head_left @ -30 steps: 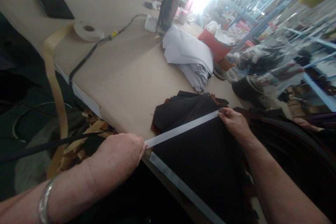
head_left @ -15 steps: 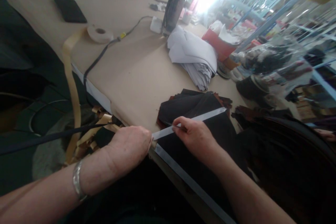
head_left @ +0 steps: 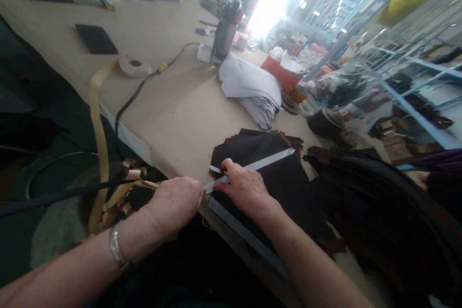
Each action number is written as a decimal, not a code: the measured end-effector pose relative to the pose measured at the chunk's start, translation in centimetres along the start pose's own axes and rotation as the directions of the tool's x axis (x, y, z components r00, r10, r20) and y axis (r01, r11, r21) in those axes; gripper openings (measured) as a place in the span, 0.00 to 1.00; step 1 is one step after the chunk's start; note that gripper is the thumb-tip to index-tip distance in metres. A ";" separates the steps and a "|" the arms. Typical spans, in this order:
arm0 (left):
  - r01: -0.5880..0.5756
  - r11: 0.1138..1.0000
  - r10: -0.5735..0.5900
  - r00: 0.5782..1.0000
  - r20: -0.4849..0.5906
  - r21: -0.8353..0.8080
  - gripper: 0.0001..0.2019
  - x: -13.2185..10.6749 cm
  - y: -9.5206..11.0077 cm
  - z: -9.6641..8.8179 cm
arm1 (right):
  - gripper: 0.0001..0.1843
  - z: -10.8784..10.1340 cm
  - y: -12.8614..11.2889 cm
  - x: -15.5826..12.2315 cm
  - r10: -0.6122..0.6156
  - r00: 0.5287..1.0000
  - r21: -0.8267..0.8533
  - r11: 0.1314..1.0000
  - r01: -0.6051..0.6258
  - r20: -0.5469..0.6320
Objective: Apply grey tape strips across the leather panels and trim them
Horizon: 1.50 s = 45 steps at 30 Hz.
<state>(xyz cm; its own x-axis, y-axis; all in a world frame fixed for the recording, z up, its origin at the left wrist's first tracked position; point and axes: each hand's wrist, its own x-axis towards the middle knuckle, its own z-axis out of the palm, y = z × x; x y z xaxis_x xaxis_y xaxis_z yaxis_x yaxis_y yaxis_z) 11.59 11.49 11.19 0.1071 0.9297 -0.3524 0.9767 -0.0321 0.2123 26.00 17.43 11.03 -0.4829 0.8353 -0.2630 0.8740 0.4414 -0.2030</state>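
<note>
since a second ago, the right hand (head_left: 245, 185) has travelled from the far end of the strip (head_left: 270, 158) to near its close end, just beside the left hand (head_left: 178, 197). the strip's far part, with no hand on it now, lies slantwise across the top of the black pieces (head_left: 285, 185) on the table (head_left: 180, 120); i'd judge that stretch is down, leaving the close end as the part being worked. the left hand has kept its place, fingers clenched on that end by the table edge. the right thumb and fingertips are at the strip, but whether they pinch or only touch it, i cannot tell. a pale sliver (head_left: 215, 169) juts out by the right fingers, too small to identify. a second strip (head_left: 245, 233) runs along the pieces' near edge.
</note>
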 end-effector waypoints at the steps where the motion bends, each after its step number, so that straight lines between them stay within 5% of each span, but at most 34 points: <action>1: 0.002 1.000 -0.002 1.000 -0.012 -0.006 0.20 0.0 -0.1 0.2 | 0.11 -0.2 0.1 -0.3 0.005 1.000 0.059 0.998 -0.004 -0.012; 6: 0.031 0.999 -0.033 0.999 -0.038 -0.041 0.20 -0.1 -0.7 1.2 | 0.10 0.0 0.5 -2.5 -0.030 0.993 0.407 0.910 0.073 -0.110; 10: 0.019 0.998 -0.022 0.999 -0.044 -0.062 0.19 -0.1 -0.9 1.2 | 0.12 1.0 -0.1 -3.4 -0.068 0.974 0.516 0.839 0.173 -0.216; 14: 0.002 0.997 -0.006 0.999 -0.050 -0.078 0.20 -0.3 -1.0 0.9 | 0.11 2.3 -0.6 -3.0 0.036 0.990 0.599 0.799 0.052 -0.133; 17: 0.009 0.996 -0.014 0.998 -0.057 -0.085 0.20 -0.4 -0.9 0.9 | 0.25 3.0 -0.9 -2.5 0.116 0.988 0.580 0.814 -0.035 -0.103; 28: -0.043 0.984 0.032 0.997 -0.067 -0.173 0.18 -0.1 -1.3 0.6 | 0.20 3.7 -1.8 -2.3 0.110 0.994 0.291 0.951 -0.102 -0.011; 36: -0.183 0.950 0.157 0.981 -0.118 -0.254 0.17 0.1 0.6 1.1 | 0.15 3.6 -2.1 -2.5 0.078 0.997 0.220 0.972 -0.080 0.017; 41: -0.321 0.881 0.220 0.928 -0.300 -0.348 0.17 -1.3 0.6 0.5 | 0.14 3.9 -2.2 -2.2 0.011 1.000 0.218 0.976 -0.010 -0.004; 45: -0.298 0.834 0.120 0.919 -0.375 -0.464 0.18 -1.0 -0.5 0.3 | 0.22 3.9 -1.9 -3.0 -0.011 0.995 0.322 0.946 0.041 -0.095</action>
<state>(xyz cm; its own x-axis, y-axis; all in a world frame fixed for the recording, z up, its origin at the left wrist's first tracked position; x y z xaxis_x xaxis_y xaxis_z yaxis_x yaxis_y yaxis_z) 11.03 10.52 11.17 0.1465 0.9883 0.0430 0.6959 -0.1338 0.7055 25.52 12.79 8.52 -0.4849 0.8579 -0.1698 0.7899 0.3462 -0.5062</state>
